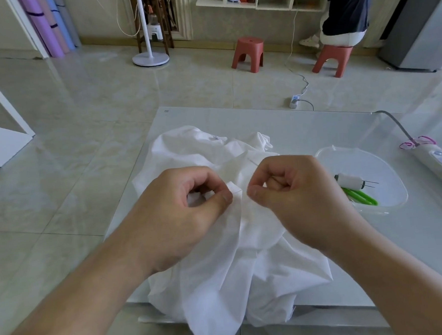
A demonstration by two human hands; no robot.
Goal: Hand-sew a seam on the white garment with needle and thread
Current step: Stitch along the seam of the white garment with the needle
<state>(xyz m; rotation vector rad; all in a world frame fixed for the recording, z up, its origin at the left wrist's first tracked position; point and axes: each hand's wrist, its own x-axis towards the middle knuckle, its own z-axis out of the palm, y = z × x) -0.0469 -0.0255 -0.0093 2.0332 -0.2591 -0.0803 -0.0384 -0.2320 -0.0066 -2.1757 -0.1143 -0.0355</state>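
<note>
Draping over the near edge of the tabletop (324,238), the white garment (222,272) lies bunched under both hands. Left hand (188,208) — fingers curled, thumb and forefinger pinching a fold of the garment. Right hand (286,189) — fingers curled, just right of that fold; a thin needle (253,162) shows above its knuckles, grip unclear. Right of the garment, a clear tray (390,205) holds a thread spool (349,180) and green scissors (360,196). Beyond it lies a power strip (439,162).

Glossy beige floor tiles (84,103) fill the room; a white fan stand (150,57) sits at eleven o'clock, two red stools (247,53) at one, wall shelves (258,0) above.
</note>
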